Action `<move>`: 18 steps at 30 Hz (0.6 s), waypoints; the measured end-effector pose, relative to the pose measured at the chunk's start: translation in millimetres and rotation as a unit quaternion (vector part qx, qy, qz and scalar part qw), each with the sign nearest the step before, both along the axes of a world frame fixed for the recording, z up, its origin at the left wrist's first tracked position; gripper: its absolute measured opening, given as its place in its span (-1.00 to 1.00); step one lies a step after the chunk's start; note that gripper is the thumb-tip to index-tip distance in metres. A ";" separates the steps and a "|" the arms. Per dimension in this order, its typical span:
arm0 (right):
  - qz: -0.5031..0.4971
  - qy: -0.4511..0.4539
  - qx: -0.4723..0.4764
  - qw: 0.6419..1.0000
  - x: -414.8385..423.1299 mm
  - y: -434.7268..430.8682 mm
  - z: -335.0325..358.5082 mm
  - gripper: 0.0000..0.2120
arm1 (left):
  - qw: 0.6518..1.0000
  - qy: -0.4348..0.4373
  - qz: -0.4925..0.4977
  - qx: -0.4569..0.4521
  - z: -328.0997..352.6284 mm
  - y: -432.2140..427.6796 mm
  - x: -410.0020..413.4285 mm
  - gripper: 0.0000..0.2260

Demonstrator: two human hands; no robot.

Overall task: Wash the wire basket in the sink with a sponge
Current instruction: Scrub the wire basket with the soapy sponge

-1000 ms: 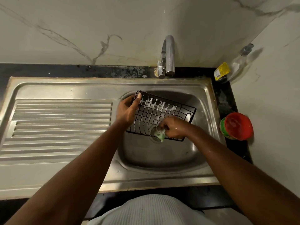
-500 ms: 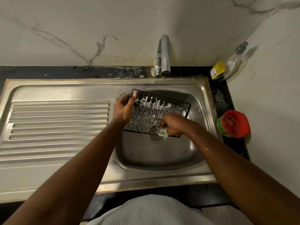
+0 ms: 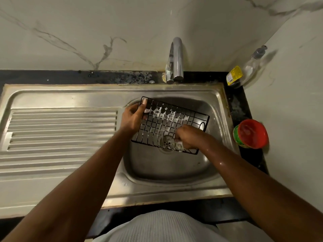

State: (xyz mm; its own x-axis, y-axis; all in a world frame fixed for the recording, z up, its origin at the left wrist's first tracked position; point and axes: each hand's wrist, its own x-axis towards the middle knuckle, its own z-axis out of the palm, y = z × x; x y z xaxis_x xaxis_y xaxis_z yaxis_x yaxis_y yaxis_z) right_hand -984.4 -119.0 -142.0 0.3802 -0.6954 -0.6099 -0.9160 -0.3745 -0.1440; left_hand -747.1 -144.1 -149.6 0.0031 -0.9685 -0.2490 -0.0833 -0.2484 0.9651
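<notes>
Sponge (image 3: 179,146) edged right along wire basket (image 3: 162,123) near rim. Right grip (image 3: 189,137) clenches sponge; left grip (image 3: 132,117) pinches far-left corner. Hold steady, scrub every wire.

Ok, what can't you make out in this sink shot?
Head view only.
sponge: mostly buried in the right hand; just a pale soapy edge shows.
wire basket: part of its right side is covered by that hand.
bottle: label print too small to read.
red-lidded tub: lid hides the contents.

Black wire basket (image 3: 167,119) (soapy) tilted over sink (image 3: 174,170).
</notes>
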 end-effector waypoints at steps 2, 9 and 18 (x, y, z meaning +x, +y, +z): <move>0.017 0.032 0.062 0.997 -4.2 -9.2 11.4 -0.94 | 0.999 0.025 0.013 0.027 -3.6 3.4 -3.0 -0.56; -0.029 0.049 0.158 0.986 -22.1 -32.0 29.1 -0.70 | 0.999 0.021 0.000 0.032 1.6 0.8 -13.7 -0.54; -0.014 0.013 -0.048 0.999 -20.9 9.9 -2.2 -0.86 | 0.998 -0.054 -0.013 0.000 2.2 -1.2 -6.9 -0.59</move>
